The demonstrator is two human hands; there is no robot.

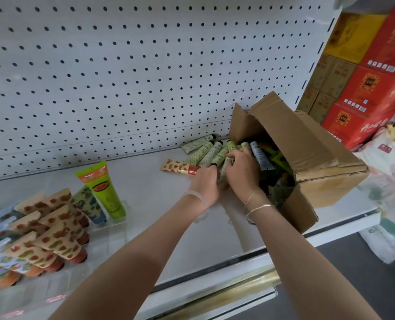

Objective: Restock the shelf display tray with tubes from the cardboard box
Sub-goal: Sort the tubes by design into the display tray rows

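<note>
Tubes (211, 153) | bundled at cardboard box (307, 153) mouth, left hand (205, 181) and right hand (242, 168) fingers (234, 155) clenched round them | square caps, then carry to display tray (109, 227).

Bare shelf (150, 199) separates display tray (113, 224) from cardboard box (312, 144); loose tubes (205, 151) crowd its mouth

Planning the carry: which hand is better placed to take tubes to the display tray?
Left, likely: the left hand grips tubes on the display tray side; the right hand is at the cardboard box.
</note>
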